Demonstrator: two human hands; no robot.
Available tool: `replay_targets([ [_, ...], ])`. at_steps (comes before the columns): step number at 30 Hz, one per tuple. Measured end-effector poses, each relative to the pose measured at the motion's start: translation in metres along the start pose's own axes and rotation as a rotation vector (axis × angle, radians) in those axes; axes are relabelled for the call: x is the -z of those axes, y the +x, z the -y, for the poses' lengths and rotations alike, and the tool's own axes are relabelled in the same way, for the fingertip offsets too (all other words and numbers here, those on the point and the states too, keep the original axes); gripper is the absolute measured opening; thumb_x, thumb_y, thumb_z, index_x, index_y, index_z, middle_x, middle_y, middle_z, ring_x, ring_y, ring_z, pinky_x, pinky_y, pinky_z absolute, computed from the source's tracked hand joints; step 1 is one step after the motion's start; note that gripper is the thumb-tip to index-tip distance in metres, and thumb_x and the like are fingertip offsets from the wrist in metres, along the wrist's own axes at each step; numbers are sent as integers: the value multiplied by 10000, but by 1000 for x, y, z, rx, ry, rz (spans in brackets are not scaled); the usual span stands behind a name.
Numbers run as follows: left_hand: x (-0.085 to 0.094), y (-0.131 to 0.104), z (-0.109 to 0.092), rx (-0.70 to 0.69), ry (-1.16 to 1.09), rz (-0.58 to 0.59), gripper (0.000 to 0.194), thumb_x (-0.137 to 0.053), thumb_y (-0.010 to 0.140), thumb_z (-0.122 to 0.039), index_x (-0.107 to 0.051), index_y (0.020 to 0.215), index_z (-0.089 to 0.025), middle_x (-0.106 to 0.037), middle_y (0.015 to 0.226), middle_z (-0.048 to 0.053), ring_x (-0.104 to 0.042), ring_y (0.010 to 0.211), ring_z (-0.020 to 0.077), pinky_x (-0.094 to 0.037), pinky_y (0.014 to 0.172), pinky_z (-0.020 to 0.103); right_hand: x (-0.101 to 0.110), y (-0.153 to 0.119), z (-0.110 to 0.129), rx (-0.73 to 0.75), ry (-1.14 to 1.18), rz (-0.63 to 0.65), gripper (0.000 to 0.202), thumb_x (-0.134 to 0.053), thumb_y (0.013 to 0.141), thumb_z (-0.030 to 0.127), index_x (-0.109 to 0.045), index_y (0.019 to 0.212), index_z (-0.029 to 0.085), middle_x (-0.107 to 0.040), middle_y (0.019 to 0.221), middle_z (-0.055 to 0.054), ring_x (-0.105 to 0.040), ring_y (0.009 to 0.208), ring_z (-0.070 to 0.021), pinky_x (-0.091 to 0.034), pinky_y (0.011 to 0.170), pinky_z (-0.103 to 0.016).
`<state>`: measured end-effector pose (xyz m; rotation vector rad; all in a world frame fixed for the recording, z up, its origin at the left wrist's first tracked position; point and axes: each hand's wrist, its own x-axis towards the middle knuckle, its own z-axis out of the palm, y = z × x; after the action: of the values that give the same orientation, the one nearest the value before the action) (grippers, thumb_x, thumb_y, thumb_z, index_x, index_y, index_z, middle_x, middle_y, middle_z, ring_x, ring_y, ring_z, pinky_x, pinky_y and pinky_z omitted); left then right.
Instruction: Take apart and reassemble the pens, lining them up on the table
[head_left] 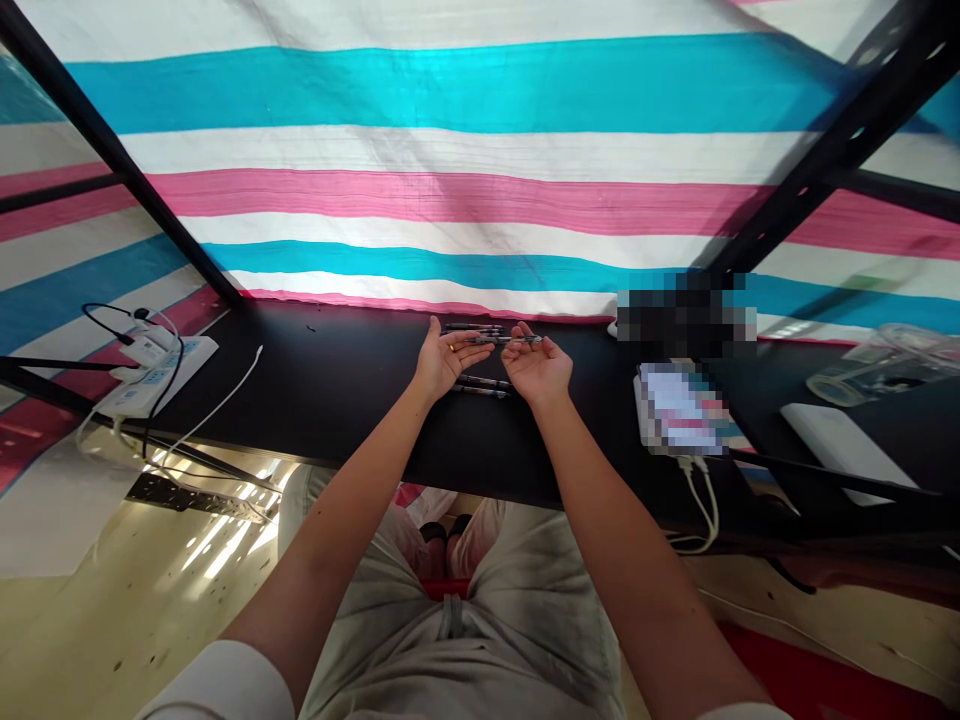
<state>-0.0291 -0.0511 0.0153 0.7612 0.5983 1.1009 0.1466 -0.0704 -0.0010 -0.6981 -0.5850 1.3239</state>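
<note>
My left hand (448, 362) is palm up over the black table, its fingers stretched out toward the right. Opposite it, my right hand (541, 370) has its fingers curled round a clear-barrelled pen (517, 339). The pen lies level, and its left end reaches to the fingertips of my left hand; whether they touch it I cannot tell. Just behind the hands another dark pen (474, 327) rests on the table. Nearer to me, several more pens (482, 391) lie side by side, partly hidden by my right hand.
The black table (337, 400) has a power strip (161, 375) with plugs and cables at its left end. On the right are a blurred phone-like device (679, 410), a white flat box (847, 452) and a clear plastic container (885, 365). Striped sheeting (450, 90) hangs behind.
</note>
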Motion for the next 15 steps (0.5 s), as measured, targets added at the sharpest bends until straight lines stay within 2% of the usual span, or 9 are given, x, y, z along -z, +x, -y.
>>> replay_targets([
  [9, -1, 0, 0, -2, 8, -10, 791, -309, 916, -759, -719, 906, -84, -735, 1010, 229, -665, 1169, 362, -499, 1061, 465, 2, 2, -1, 22, -20, 37, 351, -355, 909, 399, -654, 931, 217, -693, 1011, -131, -568, 728, -206, -488, 648, -382],
  [15, 1, 1, 0, -12, 4, 6, 785, -287, 932, -741, -719, 909, -85, -741, 990, 219, -673, 1156, 355, -506, 1055, 466, 2, 2, -2, -8, 103, 33, 362, -335, 909, 336, -670, 938, 202, -691, 1000, -130, -567, 712, -190, -489, 637, -364],
])
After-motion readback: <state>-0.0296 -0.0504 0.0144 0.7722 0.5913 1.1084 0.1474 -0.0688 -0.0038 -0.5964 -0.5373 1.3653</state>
